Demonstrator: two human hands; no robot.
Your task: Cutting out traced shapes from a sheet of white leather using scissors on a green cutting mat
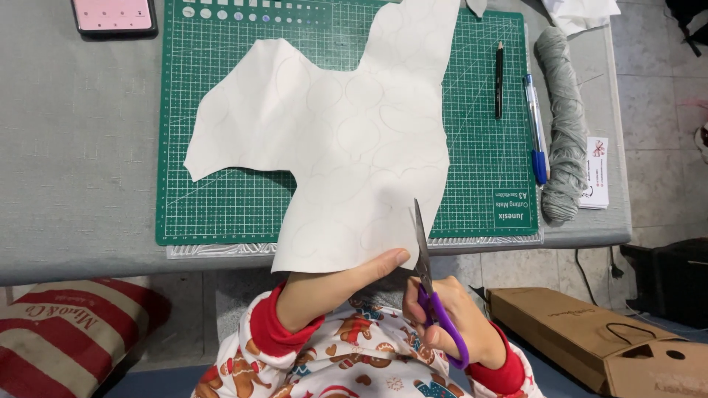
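My left hand (335, 284) pinches the near edge of a large, irregular white paper sheet (346, 140) marked with faint pencilled ovals. The sheet rises over the green cutting mat (214, 206). My right hand (450, 317) grips purple-handled scissors (431, 287), their blades pointing up into the paper's lower edge just right of my left thumb. The blades look nearly closed in a cut.
A black pencil (499, 79), a blue pen (535, 129) and a grey yarn skein (564, 118) lie right of the mat. A phone (114, 16) sits at the table's far left. A striped cushion (66, 332) and a brown paper bag (590, 339) are on the floor.
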